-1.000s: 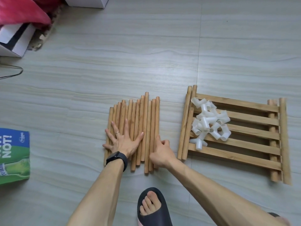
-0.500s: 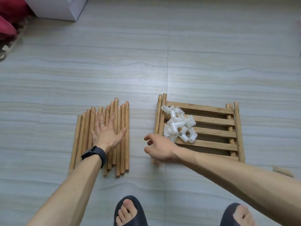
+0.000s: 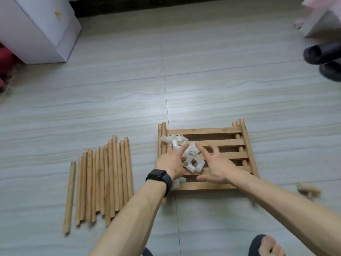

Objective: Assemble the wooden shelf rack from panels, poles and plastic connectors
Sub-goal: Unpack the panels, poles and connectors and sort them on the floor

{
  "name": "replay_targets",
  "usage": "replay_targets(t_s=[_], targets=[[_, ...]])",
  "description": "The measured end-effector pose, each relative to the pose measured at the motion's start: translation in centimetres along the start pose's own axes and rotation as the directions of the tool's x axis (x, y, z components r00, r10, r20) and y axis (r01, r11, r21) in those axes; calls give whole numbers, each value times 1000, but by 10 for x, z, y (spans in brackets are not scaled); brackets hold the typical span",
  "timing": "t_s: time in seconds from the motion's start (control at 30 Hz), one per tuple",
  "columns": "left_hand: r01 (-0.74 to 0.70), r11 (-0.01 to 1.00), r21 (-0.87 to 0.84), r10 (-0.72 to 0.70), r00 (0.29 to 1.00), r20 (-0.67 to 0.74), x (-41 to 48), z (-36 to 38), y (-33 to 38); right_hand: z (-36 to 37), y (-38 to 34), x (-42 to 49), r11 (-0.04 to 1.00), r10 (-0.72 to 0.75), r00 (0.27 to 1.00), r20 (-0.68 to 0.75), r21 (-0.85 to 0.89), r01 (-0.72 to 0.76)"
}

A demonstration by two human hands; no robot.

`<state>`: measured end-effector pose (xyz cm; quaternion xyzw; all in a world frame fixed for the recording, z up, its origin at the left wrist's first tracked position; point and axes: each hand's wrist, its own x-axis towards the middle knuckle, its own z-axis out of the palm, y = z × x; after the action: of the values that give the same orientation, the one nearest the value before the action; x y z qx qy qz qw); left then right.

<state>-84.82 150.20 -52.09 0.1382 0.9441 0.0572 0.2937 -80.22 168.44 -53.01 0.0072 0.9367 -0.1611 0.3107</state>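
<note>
While a person looks down at a pale floor, a white cabinet stands at the far left with something red beside it. Nearer, left of centre, a row of wooden poles lies flat on the floor, side by side and touching, pointing away from the viewer. One pole lies just apart on the row's left side. To the right of the poles, a stack of slatted wooden panels lies flat on the floor, and a heap of white plastic connectors sits on its left half. Both bare arms reach to that heap. The left hand, with a dark watch on the wrist and a ring on one finger, lies on the heap's left side. Its fingers are straight and slightly apart, touching the connectors without closing on any. The right hand is at the heap's right side, fingers spread wide and a little bent, gripping nothing that can be seen. Right of the panels, a short blurred wooden piece lies on the floor. At the far right, a pair of black slippers sits near white furniture. At the bottom edge, a foot in a dark slipper shows.
</note>
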Motion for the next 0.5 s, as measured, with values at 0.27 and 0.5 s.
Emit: replay_targets(t_s=[0.27, 0.5], targets=[[41, 980, -195, -52, 997, -51, 10, 11, -6, 0, -15, 45, 994, -66, 997, -50, -85, 62], [19, 936, -351, -16, 1000, 10, 10, 6, -14, 10, 2, 44, 997, 39, 994, -101, -56, -45]])
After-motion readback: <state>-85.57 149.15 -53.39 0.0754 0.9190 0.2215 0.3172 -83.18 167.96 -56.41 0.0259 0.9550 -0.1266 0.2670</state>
